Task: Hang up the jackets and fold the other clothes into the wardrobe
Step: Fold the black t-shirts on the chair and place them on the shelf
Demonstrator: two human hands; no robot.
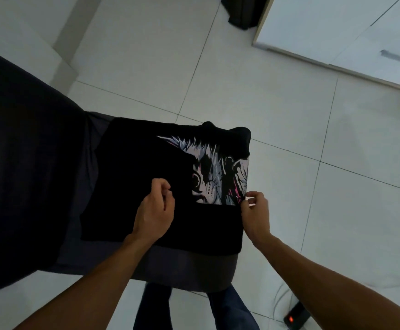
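Head view looked straight down at a dark grey upholstered seat [189, 270] running from the left edge into the middle of the frame, and there on its end lay a black T-shirt [134, 186], partly folded, a white, grey and pink animal print showing on its right half. The left hand [155, 208] sat at centre frame with its fingers curled tight, pinching a fold of the black cloth beside the print. The right hand [256, 213] was over at the shirt's right edge, fingertips pinched on that edge just below the print. A much darker cloth or cushion [20, 163] filled the left of the frame over the seat; what it was could not be told. All around spread a floor of large pale tiles [277, 115] with thin dark joints. In the upper right stood a white cabinet [337, 27] with a wood-coloured edge and a small grey handle [395, 56]. At the top centre a dark fabric [242, 13] hung down to the floor. Bottom of frame: blue trouser legs [227, 310] under the seat's end, and in the lower right corner a small black box [295, 317] with a red light on the tiles.
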